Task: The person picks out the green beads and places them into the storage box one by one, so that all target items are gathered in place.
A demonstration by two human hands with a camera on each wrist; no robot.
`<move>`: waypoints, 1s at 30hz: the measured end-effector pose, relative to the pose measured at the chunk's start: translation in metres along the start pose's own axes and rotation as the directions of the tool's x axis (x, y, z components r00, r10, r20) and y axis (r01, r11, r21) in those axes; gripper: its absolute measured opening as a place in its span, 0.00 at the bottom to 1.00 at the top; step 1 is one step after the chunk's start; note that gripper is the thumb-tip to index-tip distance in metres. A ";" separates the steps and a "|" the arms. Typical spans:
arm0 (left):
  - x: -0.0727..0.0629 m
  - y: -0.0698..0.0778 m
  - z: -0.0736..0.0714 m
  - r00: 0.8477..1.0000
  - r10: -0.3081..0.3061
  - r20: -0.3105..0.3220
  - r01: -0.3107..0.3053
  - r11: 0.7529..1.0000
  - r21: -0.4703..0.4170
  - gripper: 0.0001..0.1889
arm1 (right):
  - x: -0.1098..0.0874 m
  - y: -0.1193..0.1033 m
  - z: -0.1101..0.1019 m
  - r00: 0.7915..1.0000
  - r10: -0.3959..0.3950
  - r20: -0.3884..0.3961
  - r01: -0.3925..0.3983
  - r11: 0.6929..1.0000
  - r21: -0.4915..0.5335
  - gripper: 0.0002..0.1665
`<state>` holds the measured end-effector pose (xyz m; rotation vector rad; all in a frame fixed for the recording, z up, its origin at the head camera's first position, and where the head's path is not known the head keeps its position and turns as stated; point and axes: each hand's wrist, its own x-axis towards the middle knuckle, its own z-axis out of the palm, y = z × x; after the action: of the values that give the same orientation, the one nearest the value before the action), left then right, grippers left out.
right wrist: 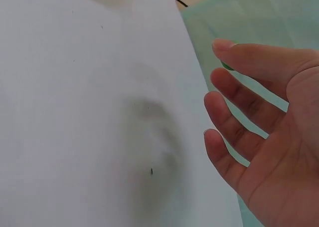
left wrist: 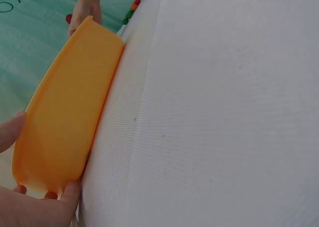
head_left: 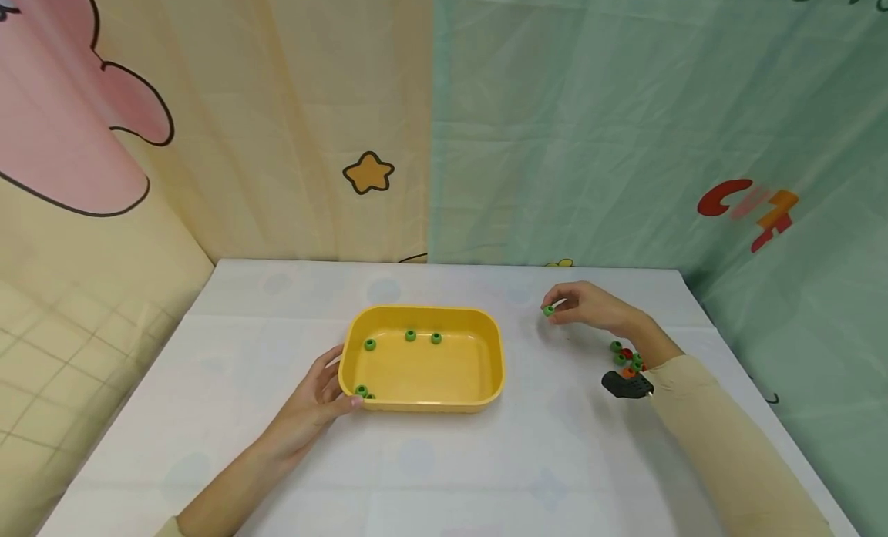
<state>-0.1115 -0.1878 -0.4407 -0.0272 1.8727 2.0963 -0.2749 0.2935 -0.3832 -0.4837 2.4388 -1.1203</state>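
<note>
A yellow rectangular tray (head_left: 444, 375) lies on the table, left of the right hand, with several green beads (head_left: 410, 335) inside it. My left hand (head_left: 305, 414) holds the tray's near left corner, thumb at the rim and fingers along the outer side. In the left wrist view the tray's outer wall (left wrist: 75, 102) hides its inside. To the right of the tray, my right hand (head_left: 593, 304) pinches a green bead (head_left: 549, 310) between thumb and fingertips, above the table. Only a sliver of that bead (right wrist: 227, 66) shows behind the thumb in the right wrist view.
Under the right forearm lies a small pile of green, red and orange beads (head_left: 620, 359), partly covered by the sleeve. A black perforated piece (head_left: 627, 384) shows at the sleeve. A white cloth (head_left: 388, 475) covers the table; printed curtains (head_left: 555, 136) hang behind it.
</note>
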 end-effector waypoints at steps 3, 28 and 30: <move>0.000 0.001 0.001 1.000 0.000 -0.002 0.000 1.000 -0.001 0.51 | 0.004 -0.007 0.003 1.000 -0.008 0.013 0.008 1.000 0.002 0.19; 0.003 0.002 0.005 1.000 -0.001 0.006 0.001 1.000 0.011 0.51 | 0.033 -0.064 0.028 0.993 -0.087 0.085 0.090 0.995 -0.041 0.17; 0.003 0.003 0.006 1.000 -0.001 0.002 0.001 1.000 0.011 0.51 | 0.037 -0.069 0.030 0.991 -0.092 0.092 0.096 0.995 -0.038 0.16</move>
<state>-0.1135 -0.1816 -0.4380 -0.0230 1.8825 2.0848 -0.2818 0.2151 -0.3556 -0.6550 2.3871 -1.0616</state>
